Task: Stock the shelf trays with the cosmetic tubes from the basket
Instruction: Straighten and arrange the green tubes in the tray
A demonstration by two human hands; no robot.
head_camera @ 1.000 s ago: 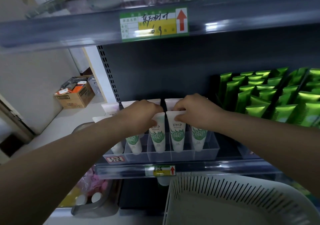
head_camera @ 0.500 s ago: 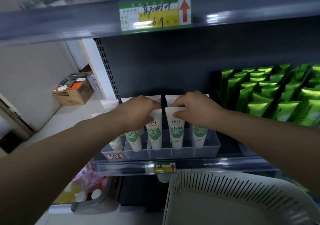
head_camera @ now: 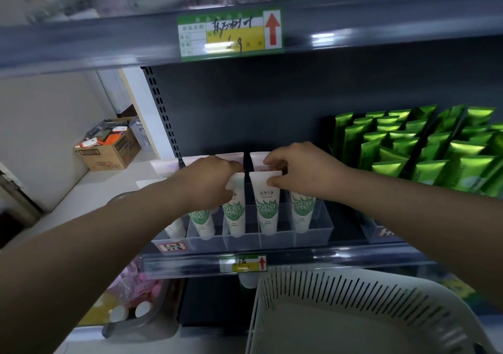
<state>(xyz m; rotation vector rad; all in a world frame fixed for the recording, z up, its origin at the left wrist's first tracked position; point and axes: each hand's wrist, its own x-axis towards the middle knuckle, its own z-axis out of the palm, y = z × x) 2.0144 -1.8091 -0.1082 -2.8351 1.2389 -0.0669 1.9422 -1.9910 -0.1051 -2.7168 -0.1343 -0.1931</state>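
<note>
Several white tubes with green leaf labels stand cap-down in a clear divided tray on the middle shelf. My left hand grips the top of one front tube. My right hand pinches the flat top edge of the tube beside it. More white tubes stand in a row behind, partly hidden by my hands. The white slotted basket sits below at the bottom right; its visible inside looks bare.
Rows of green tubes fill trays to the right on the same shelf. A price tag hangs on the shelf above. A cardboard box sits on the floor at left. A lower bin holds small bottles.
Both hands stay on the tops of the two front tubes, with only small shifts. The camera has tilted slightly.
</note>
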